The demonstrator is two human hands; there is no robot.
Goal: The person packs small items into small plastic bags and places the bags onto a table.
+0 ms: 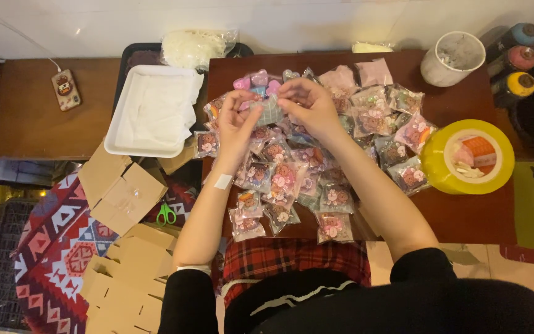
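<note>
My left hand [237, 125] and my right hand [308, 106] meet over the far middle of a dark red table [465, 216]. Together they pinch a small clear packet [269, 112] with a checked grey item inside. Under and around my hands lies a heap of several small clear packets [292, 179] holding pink and brown trinkets. Pastel heart-shaped pieces [256, 80] sit just beyond my fingers. A white plaster is stuck on my left wrist.
A big yellow tape roll [468, 156] lies at the right, a white cup [452, 59] and three coloured-cap bottles [514, 59] behind it. A white tray [152, 111] stands left. Flat cardboard boxes [122, 192], green scissors [166, 214] and a phone [66, 89] lie further left.
</note>
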